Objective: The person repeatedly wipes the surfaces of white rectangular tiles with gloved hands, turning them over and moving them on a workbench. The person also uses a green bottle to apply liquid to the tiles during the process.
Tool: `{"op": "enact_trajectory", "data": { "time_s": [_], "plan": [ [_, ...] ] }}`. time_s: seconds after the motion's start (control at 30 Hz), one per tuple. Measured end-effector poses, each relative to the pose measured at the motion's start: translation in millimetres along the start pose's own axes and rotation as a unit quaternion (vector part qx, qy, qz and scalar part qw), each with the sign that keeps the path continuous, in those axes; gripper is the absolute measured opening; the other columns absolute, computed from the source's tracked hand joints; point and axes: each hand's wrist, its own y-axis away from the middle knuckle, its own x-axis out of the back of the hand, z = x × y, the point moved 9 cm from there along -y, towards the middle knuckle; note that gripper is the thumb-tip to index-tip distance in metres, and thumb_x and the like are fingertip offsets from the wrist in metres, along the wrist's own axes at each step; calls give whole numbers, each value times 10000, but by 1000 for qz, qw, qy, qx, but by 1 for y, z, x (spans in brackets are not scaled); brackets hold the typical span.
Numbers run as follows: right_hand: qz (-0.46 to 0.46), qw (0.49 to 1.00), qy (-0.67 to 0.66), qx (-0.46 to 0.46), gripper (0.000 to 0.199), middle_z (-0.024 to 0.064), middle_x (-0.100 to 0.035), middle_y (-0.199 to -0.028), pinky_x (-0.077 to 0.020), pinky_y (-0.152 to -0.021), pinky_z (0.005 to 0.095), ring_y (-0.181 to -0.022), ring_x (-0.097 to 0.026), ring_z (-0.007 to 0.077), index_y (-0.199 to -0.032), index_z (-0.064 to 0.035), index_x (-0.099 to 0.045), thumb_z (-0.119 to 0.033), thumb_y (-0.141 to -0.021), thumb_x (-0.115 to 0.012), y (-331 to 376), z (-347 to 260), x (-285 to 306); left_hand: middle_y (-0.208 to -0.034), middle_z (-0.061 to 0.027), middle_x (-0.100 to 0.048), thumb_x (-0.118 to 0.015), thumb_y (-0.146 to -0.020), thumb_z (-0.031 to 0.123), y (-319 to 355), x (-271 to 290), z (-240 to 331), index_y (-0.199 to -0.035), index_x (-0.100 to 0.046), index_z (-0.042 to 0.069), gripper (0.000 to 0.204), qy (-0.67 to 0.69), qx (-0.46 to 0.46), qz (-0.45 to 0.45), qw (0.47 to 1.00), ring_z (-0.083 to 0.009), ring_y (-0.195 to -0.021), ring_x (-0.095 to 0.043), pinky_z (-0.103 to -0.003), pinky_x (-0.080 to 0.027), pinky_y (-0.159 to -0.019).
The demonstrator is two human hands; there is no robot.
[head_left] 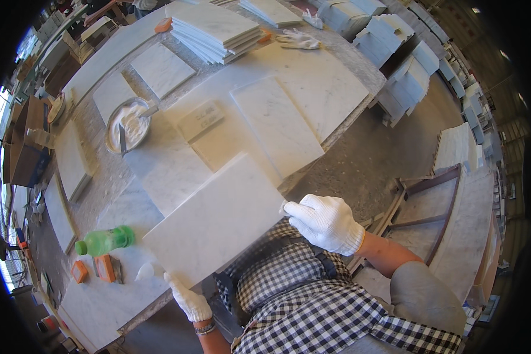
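Observation:
A rectangular white marble tile with faint grey veins is tilted in front of me, over the near edge of the worktable. My right hand, in a white knitted glove, pinches the tile's right edge. At the lower left corner my left hand, gloved too, is closed on the tile's edge; its fingertips are partly hidden. Beneath and behind it lie a flat marble slab and another tile. Between these is a pale block with marks on it.
Left of the tile are a green bottle on its side and orange blocks. A bowl of white paste holds spatulas. Stacked tiles and a loose glove lie at the back. A wooden frame stands right.

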Motion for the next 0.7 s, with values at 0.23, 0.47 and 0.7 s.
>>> {"op": "enact_trajectory", "data": {
  "time_s": [0.23, 0.47, 0.7],
  "plan": [
    [-55, 982, 153, -97, 130, 43, -624, -789, -536, -518, 363, -618, -663, 229, -1015, -180, -684, -246, -923, -620, -53, 86, -7, -1504, -106, -484, -441, -1055, 569, -1, 0, 5, -1523, -404, 13, 727, -1, -22, 7, 1000, -238, -1333, -491, -379, -407, -1103],
    [-43, 992, 35, 117, 119, 11, -556, -715, -486, -466, 325, -548, -591, 170, -1010, -189, -675, -208, -902, -629, -33, 15, -18, -1509, -108, -477, -432, -1057, 573, 1, -3, 5, -1527, -396, 13, 732, -4, -23, 2, 1000, -239, -1339, -484, -380, -403, -1106],
    [-56, 993, 11, -106, 210, 80, -655, -929, -556, -686, 436, -789, -679, 323, -1116, -199, -696, -195, -941, -580, -70, 104, -41, -1418, -103, -557, -433, -1054, 582, 2, -1, 4, -1465, -469, 8, 707, -16, -4, -27, 1000, -231, -1262, -549, -381, -460, -1048]
  ]
}}
